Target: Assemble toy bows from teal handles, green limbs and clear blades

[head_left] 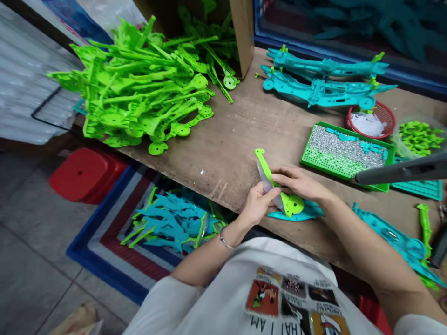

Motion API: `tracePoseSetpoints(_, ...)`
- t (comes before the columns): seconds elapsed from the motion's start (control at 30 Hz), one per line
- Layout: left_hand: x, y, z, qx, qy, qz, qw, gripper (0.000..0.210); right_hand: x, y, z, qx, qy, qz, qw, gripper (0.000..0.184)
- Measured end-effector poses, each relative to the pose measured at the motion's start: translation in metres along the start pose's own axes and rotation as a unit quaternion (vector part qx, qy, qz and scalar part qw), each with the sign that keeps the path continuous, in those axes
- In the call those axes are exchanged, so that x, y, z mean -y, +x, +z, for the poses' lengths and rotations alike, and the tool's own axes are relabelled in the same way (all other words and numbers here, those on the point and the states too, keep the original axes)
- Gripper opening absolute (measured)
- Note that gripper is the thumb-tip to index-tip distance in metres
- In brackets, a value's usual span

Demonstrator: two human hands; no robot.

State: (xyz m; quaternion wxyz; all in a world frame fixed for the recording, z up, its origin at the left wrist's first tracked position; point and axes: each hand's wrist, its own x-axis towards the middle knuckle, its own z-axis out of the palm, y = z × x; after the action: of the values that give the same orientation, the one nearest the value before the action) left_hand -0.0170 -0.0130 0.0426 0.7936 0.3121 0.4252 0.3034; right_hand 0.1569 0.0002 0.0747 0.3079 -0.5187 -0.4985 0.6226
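Note:
Near the table's front edge, both hands are on a long lime-green plastic part (292, 204) with a round disc at its near end and a small hook at its far end. A translucent greyish blade-like strip (264, 177) runs along its left side. My left hand (256, 203) is closed on the strip and the part, thumb on top. My right hand (296, 181) is closed around the middle of the green part from the right, its fingertips partly hidden. Beneath them lies a flat teal plastic piece (307, 211), partly covered by my right forearm.
A big heap of lime-green parts (139, 93) lies at the left by a cardboard box (241, 37). Teal assemblies (324, 88) lie at the back right, near a green tray (344, 174) of metal pieces and a red basket (387, 116). A blue-rimmed bin (101, 270) stands below left.

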Motion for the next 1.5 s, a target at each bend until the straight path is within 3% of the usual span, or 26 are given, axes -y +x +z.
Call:
tracePoseSetpoints(0.2,0.003,-0.004,0.002,-0.031,0.050,0.026,0.998,0.051,-0.007,-0.049,-0.035,0.098,-0.164,0.086,0.978,0.055)
tracePoseSetpoints(0.37,0.010,0.000,0.005,-0.051,0.066,0.050,0.995,0.053,-0.017,-0.048,-0.032,0.104,-0.109,0.077,0.986,0.044)
tracePoseSetpoints(0.6,0.014,0.000,0.007,-0.070,0.076,0.069,0.992,0.043,-0.029,-0.044,-0.033,0.088,-0.029,0.096,0.991,0.046)
tracePoseSetpoints(0.8,0.016,-0.016,0.014,0.026,0.095,0.001,0.995,0.063,-0.026,-0.043,-0.039,0.087,0.009,0.092,0.992,0.046)
tracePoseSetpoints(1.0,0.022,-0.017,0.018,0.017,0.090,-0.003,0.996,0.055,-0.029,-0.042,-0.042,0.091,0.019,0.089,0.992,0.046)
tracePoseSetpoints(1.13,0.012,-0.011,0.017,0.036,0.064,-0.016,0.997,0.058,-0.025,-0.044,-0.048,0.103,0.027,0.113,0.988,0.050)
tracePoseSetpoints(1.27,-0.004,0.009,0.013,-0.009,0.027,0.021,0.999,0.052,-0.022,-0.045,-0.053,0.111,0.019,0.126,0.986,0.055)
tracePoseSetpoints(1.33,-0.007,0.021,0.011,-0.001,0.022,0.017,1.000,0.055,-0.023,-0.048,-0.051,0.080,-0.026,0.108,0.991,0.053)
tracePoseSetpoints(1.4,-0.007,0.031,0.011,0.005,0.021,0.010,1.000,0.057,-0.025,-0.056,-0.046,-0.009,-0.105,0.062,0.992,0.045)
tracePoseSetpoints(1.47,-0.004,0.037,0.011,0.001,0.024,0.012,1.000,0.056,-0.028,-0.072,-0.038,-0.158,-0.180,-0.008,0.971,0.032)
tracePoseSetpoints(1.5,-0.003,0.038,0.012,-0.002,0.028,0.013,1.000,0.056,-0.030,-0.082,-0.033,-0.259,-0.199,-0.046,0.944,0.027)
